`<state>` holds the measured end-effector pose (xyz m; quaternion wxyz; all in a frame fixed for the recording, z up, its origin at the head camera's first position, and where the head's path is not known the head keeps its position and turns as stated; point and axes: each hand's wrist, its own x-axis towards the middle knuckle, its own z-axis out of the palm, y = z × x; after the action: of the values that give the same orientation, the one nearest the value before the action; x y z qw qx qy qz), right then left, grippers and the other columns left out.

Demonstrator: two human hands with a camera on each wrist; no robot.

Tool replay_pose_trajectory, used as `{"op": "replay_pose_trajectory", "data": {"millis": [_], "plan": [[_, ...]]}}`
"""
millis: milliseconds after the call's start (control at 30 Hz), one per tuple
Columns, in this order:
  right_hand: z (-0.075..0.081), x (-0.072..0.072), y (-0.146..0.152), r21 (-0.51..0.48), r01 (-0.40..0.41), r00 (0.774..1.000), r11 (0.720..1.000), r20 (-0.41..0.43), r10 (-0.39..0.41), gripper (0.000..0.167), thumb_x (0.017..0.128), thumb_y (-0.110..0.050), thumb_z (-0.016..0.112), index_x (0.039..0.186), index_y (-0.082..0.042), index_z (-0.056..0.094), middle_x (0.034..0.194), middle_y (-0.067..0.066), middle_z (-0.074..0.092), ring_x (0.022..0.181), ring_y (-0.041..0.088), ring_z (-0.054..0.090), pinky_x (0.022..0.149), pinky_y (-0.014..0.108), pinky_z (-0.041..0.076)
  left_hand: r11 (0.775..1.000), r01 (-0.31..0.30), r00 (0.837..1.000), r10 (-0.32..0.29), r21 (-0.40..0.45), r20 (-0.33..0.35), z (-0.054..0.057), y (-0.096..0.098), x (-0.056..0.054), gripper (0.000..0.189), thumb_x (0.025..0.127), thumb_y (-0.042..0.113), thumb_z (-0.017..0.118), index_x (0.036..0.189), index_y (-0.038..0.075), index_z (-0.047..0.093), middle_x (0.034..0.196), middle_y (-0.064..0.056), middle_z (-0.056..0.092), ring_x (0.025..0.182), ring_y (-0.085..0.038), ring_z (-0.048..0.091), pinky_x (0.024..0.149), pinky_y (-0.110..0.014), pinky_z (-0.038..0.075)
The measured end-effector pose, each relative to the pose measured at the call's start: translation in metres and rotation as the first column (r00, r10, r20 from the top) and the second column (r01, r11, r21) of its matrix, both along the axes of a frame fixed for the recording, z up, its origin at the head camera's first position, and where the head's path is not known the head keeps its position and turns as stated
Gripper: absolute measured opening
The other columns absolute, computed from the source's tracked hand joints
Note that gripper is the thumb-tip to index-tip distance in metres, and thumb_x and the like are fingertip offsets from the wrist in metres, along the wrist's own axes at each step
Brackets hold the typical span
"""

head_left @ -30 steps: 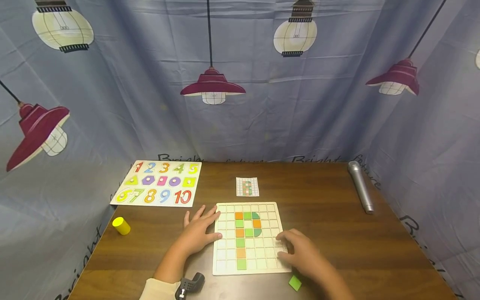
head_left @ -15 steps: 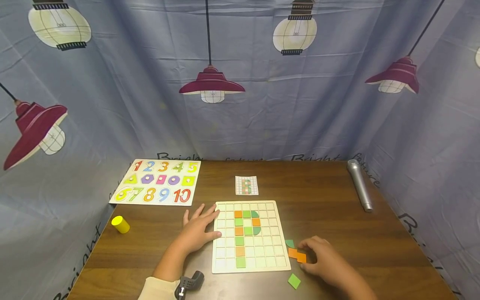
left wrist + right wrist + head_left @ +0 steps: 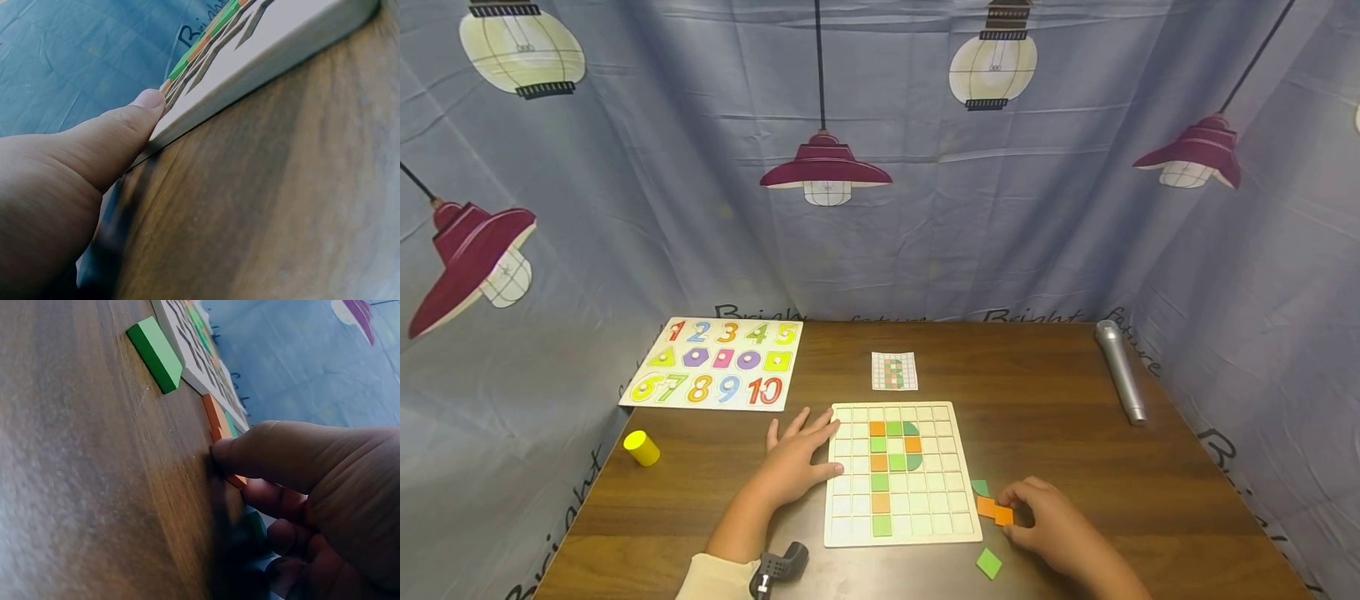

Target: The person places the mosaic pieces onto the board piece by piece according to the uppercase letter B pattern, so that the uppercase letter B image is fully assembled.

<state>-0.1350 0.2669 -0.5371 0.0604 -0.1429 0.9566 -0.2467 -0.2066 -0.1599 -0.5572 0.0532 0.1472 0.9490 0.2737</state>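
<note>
In the head view my left hand lies spread at the left edge of a wooden grid board, its thumb resting on the rim. Orange and green tiles on the board form a P-like figure, with two rounded dark-green pieces on its right side. Beyond the board's right edge, my right hand pinches an orange square tile low at the table between thumb and index finger. Touching it is another orange tile, beside a dark-green rounded piece. A light-green tile lies nearer me.
A small printed pattern card lies behind the board. At the back left is a number-and-shape puzzle, with a yellow cylinder in front. A silver microphone-like rod lies at the right. Curtain surrounds the table.
My right hand has moved right, off the board's edge, to the orange tiles, uncovering them and the dark-green piece. Over the last half second it hardly moves. My left hand stays put.
</note>
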Motion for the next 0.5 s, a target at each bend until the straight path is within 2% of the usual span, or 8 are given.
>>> {"op": "replay_pose_trajectory", "data": {"millis": [167,500], "plan": [[-0.003,-0.0007,0.0,-0.002,0.005,1.0,1.0,-0.026,-0.005,0.027,0.079,-0.021,0.088,0.097,-0.028,0.07,0.097,-0.016,0.061,0.094,0.003,0.06,0.084,0.032,0.056,1.0,0.003,1.0,-0.003,-0.001,-0.006,-0.0007,0.0001,-0.0002,0.077,0.09,0.05,0.078,0.157,0.025,0.051,0.171,0.008,0.033,0.162,-0.036,0.018,0.12,-0.073,-0.012],[0.0011,-0.0036,-0.0056,-0.006,0.06,0.998,0.998,-0.022,-0.06,0.025,0.081,-0.019,0.089,0.096,-0.028,0.07,0.099,-0.014,0.063,0.096,0.007,0.061,0.088,0.038,0.057,1.0,0.004,1.0,-0.004,0.007,0.003,0.0015,0.0002,0.0005,0.076,0.091,0.048,0.079,0.157,0.025,0.05,0.171,0.007,0.032,0.162,-0.036,0.017,0.12,-0.073,-0.012]]}}
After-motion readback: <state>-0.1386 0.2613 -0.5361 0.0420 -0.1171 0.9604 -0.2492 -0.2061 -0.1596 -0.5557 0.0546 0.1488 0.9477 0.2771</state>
